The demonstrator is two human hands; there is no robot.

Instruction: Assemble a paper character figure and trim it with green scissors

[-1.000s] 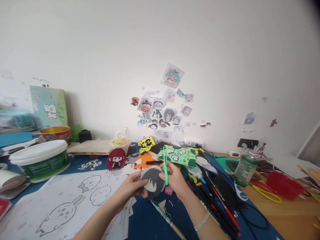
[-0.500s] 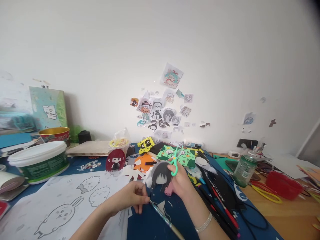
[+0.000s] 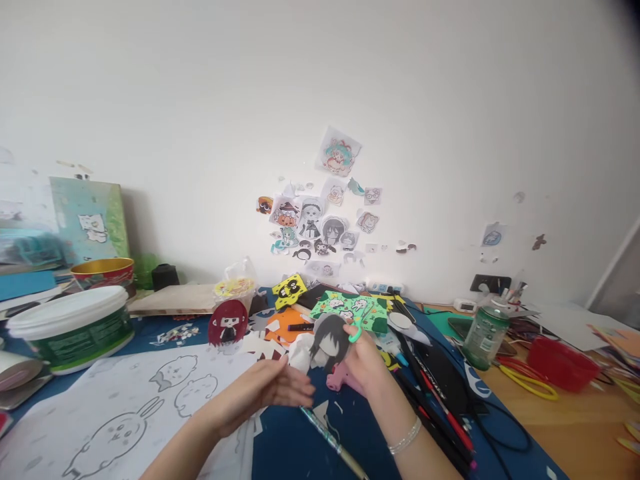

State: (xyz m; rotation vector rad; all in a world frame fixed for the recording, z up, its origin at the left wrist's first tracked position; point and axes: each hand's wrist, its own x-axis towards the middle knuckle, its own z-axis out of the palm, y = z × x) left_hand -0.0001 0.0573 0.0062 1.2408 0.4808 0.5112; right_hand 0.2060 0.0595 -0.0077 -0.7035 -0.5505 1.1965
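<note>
My right hand [image 3: 365,363] holds up a paper cutout of a dark-haired cartoon figure [image 3: 327,342], and small green-handled scissors [image 3: 357,331] hang from the same fingers. My left hand [image 3: 263,393] hovers just left of the cutout, fingers stretched out and empty, above a paintbrush [image 3: 333,441] lying on the blue mat [image 3: 295,453]. A pink object [image 3: 340,381] lies under my right hand.
A white sheet of outlined bunny drawings [image 3: 140,413] lies at the left, a lidded white-and-green tub [image 3: 70,327] behind it. Pens and pencils [image 3: 440,413] lie at the right, near a green bottle [image 3: 481,338] and red dish [image 3: 557,363]. A red round figure cutout [image 3: 227,322] stands ahead.
My left hand has let go of the cutout, dropped toward the paintbrush, then opened. My right hand turned the cutout upright, face toward me, and swung the scissors aside.
</note>
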